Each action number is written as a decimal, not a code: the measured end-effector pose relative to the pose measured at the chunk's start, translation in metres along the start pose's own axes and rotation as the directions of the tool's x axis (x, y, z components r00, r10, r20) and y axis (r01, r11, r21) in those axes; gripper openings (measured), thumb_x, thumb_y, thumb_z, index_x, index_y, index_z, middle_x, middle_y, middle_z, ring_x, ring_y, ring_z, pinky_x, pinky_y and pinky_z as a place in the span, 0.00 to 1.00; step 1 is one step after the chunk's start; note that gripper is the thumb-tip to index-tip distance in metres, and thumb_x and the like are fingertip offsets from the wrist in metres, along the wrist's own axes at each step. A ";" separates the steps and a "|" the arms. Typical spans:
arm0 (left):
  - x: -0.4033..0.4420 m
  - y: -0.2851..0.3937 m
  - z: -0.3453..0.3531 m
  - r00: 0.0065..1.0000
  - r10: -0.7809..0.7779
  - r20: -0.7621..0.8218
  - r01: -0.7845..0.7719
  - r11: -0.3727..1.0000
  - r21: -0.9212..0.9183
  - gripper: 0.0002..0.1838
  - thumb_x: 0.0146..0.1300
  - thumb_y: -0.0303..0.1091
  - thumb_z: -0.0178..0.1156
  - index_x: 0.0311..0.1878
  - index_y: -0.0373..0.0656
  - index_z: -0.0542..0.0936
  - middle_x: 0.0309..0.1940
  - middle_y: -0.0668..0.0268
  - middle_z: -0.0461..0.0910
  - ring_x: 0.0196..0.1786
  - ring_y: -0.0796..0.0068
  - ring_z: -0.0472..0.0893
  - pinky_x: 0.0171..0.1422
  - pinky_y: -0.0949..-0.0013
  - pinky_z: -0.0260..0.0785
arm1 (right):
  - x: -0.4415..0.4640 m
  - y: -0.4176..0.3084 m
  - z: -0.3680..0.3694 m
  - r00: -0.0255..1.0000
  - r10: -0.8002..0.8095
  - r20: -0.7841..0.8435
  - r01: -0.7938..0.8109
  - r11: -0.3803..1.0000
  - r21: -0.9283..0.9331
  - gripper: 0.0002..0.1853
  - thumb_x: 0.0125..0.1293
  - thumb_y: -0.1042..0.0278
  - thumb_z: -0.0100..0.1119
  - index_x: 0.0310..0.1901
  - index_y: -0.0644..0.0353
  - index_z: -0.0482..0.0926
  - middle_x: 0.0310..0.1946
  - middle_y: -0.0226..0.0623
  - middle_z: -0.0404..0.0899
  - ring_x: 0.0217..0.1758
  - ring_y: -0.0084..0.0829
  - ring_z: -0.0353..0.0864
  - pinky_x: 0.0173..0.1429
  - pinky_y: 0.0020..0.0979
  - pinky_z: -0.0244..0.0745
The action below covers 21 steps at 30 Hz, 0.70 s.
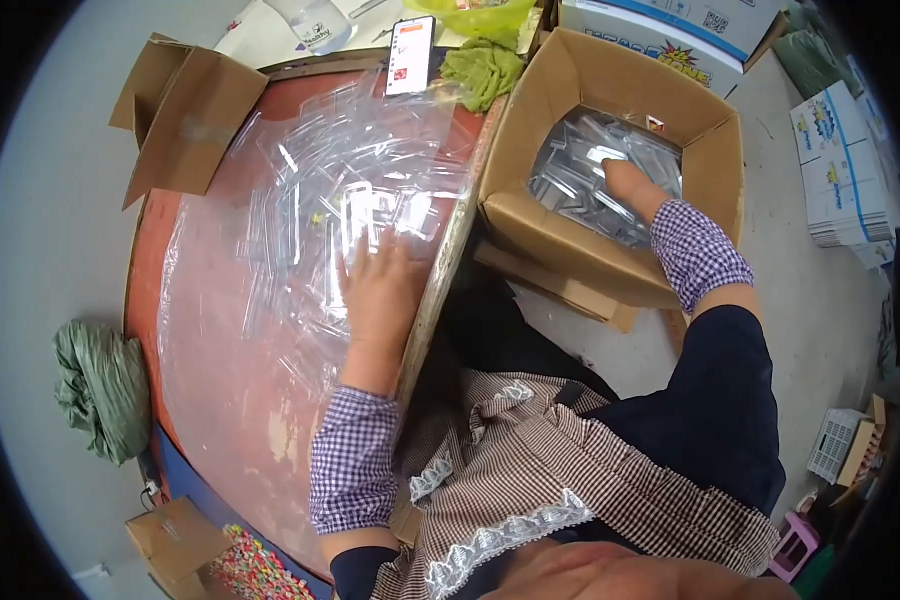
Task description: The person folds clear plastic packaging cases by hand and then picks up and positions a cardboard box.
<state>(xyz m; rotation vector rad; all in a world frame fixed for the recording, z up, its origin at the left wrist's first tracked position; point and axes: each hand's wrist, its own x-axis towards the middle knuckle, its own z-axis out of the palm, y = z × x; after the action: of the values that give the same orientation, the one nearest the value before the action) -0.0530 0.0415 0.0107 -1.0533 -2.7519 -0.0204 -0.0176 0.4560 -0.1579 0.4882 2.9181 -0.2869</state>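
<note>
My left hand [378, 298] lies palm down with its fingers apart on a spread heap of clear plastic cases [305, 215], near the right edge of the red table [235, 420]. To the right, my right hand [630, 186] reaches down into an open cardboard box [570, 270]. More clear plastic pieces [595, 220] lie jumbled in that box, and the hand is among them. The right fingers are mostly hidden, so whether they grip a piece is unclear. Glare blurs the exact shape of the plastic pieces.
A phone [410, 55] and a green cloth [485, 72] lie at the table's far end. An open carton [195, 125] stands at the far left of the table. White and blue cartons [835, 165] are stacked on the right floor. A green sack [105, 385] sits left.
</note>
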 end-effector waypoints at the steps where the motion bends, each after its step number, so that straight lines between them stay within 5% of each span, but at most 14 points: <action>1: 0.001 -0.008 -0.001 0.995 -0.083 -0.062 0.089 0.991 0.104 0.21 0.58 0.37 0.50 0.56 0.47 0.68 0.58 0.60 0.64 0.64 0.57 0.59 0.64 0.48 0.46 | 0.000 0.005 -0.007 0.999 0.030 -0.014 -0.030 1.000 0.003 0.12 0.57 0.72 0.42 0.40 0.65 0.73 0.36 0.54 0.76 0.40 0.47 0.76 0.45 0.41 0.71; 4: -0.009 -0.023 -0.002 0.972 -0.159 -0.173 0.188 0.968 0.168 0.21 0.56 0.34 0.51 0.55 0.45 0.68 0.56 0.58 0.67 0.61 0.55 0.62 0.63 0.50 0.50 | 0.004 0.009 -0.033 0.996 0.076 -0.051 -0.076 0.997 0.003 0.11 0.56 0.72 0.43 0.35 0.66 0.75 0.35 0.54 0.76 0.37 0.46 0.77 0.42 0.40 0.72; 6: -0.022 -0.024 -0.005 0.952 -0.199 -0.233 0.246 0.950 0.192 0.21 0.56 0.32 0.51 0.55 0.44 0.68 0.54 0.57 0.68 0.60 0.55 0.64 0.62 0.51 0.52 | -0.008 0.005 -0.074 0.990 0.137 -0.022 -0.132 0.976 0.174 0.10 0.55 0.72 0.43 0.27 0.66 0.75 0.26 0.47 0.77 0.28 0.38 0.78 0.33 0.35 0.72; 8: -0.045 -0.020 -0.011 0.948 -0.139 -0.286 0.043 0.948 -0.316 0.24 0.54 0.29 0.54 0.57 0.40 0.66 0.54 0.53 0.68 0.57 0.56 0.67 0.61 0.59 0.56 | -0.024 -0.010 -0.118 0.990 0.138 -0.005 -0.129 0.938 0.322 0.10 0.55 0.71 0.45 0.34 0.64 0.76 0.27 0.47 0.78 0.32 0.42 0.78 0.36 0.36 0.73; 10: -0.067 -0.005 -0.007 0.985 -0.169 0.034 0.133 0.616 -0.777 0.27 0.55 0.28 0.56 0.59 0.38 0.63 0.54 0.54 0.69 0.55 0.60 0.69 0.57 0.64 0.61 | -0.061 -0.046 -0.161 1.000 -0.006 -0.018 0.018 0.644 0.765 0.09 0.57 0.67 0.48 0.34 0.62 0.75 0.22 0.36 0.76 0.26 0.27 0.77 0.30 0.27 0.72; 11: -0.068 0.012 -0.017 0.965 -0.218 0.144 0.210 0.323 -0.923 0.26 0.56 0.31 0.56 0.59 0.39 0.63 0.53 0.56 0.69 0.54 0.63 0.70 0.56 0.65 0.63 | -0.083 -0.079 -0.176 0.995 -0.083 -0.047 0.087 0.580 0.810 0.08 0.58 0.67 0.48 0.34 0.60 0.74 0.21 0.30 0.72 0.23 0.22 0.72 0.27 0.22 0.68; 13: -0.067 0.048 -0.025 0.934 -0.244 0.262 0.200 -0.249 -0.948 0.24 0.59 0.33 0.55 0.59 0.42 0.64 0.52 0.61 0.70 0.51 0.67 0.72 0.52 0.67 0.65 | -0.117 -0.140 -0.176 0.946 -0.314 -0.085 0.241 0.503 0.830 0.06 0.60 0.67 0.48 0.36 0.57 0.73 0.20 0.25 0.69 0.23 0.17 0.69 0.27 0.20 0.67; 14: -0.064 0.058 -0.024 0.931 -0.251 0.264 0.121 -0.469 -0.875 0.23 0.60 0.33 0.54 0.58 0.44 0.65 0.51 0.63 0.71 0.49 0.70 0.73 0.51 0.68 0.67 | -0.138 -0.177 -0.181 0.912 -0.407 0.043 0.163 0.458 0.874 0.07 0.61 0.67 0.48 0.36 0.58 0.73 0.23 0.27 0.70 0.28 0.18 0.72 0.31 0.23 0.69; 16: -0.064 0.061 -0.020 0.896 -0.275 0.347 0.126 -0.593 -0.795 0.22 0.60 0.33 0.53 0.58 0.43 0.65 0.50 0.63 0.71 0.48 0.71 0.74 0.49 0.70 0.67 | -0.142 -0.218 -0.143 0.696 -0.717 -0.044 0.516 0.456 0.725 0.08 0.59 0.67 0.50 0.38 0.60 0.73 0.28 0.33 0.73 0.32 0.26 0.75 0.36 0.29 0.71; 18: -0.069 0.051 -0.015 0.832 -0.206 0.515 0.159 -0.801 -0.577 0.20 0.61 0.33 0.52 0.57 0.42 0.66 0.49 0.63 0.72 0.46 0.73 0.75 0.47 0.73 0.68 | -0.152 -0.257 -0.118 0.679 -0.729 -0.090 0.656 0.547 0.520 0.09 0.56 0.70 0.54 0.38 0.62 0.72 0.33 0.40 0.73 0.35 0.35 0.75 0.40 0.32 0.71; 19: -0.073 0.043 -0.016 0.832 -0.230 0.505 0.138 -0.795 -0.590 0.20 0.61 0.33 0.52 0.57 0.42 0.66 0.49 0.63 0.72 0.46 0.73 0.75 0.47 0.73 0.68 | -0.156 -0.272 -0.118 0.660 -0.745 -0.098 0.674 0.529 0.514 0.09 0.56 0.70 0.54 0.38 0.62 0.72 0.33 0.40 0.73 0.35 0.35 0.75 0.40 0.32 0.71; 21: -0.084 0.025 -0.017 0.777 -0.403 0.484 0.002 -0.768 -0.641 0.19 0.61 0.33 0.52 0.54 0.39 0.67 0.46 0.62 0.73 0.45 0.74 0.75 0.44 0.76 0.69 | -0.164 -0.294 -0.125 0.519 -0.709 -0.478 0.855 0.417 0.310 0.12 0.53 0.70 0.55 0.39 0.62 0.71 0.30 0.42 0.73 0.33 0.42 0.73 0.39 0.36 0.69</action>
<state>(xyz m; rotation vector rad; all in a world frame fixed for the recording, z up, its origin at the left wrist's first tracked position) 0.0277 0.0036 0.0108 0.3292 -1.4026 -3.1954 0.0197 0.1605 0.0427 -1.0086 3.0558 -1.2430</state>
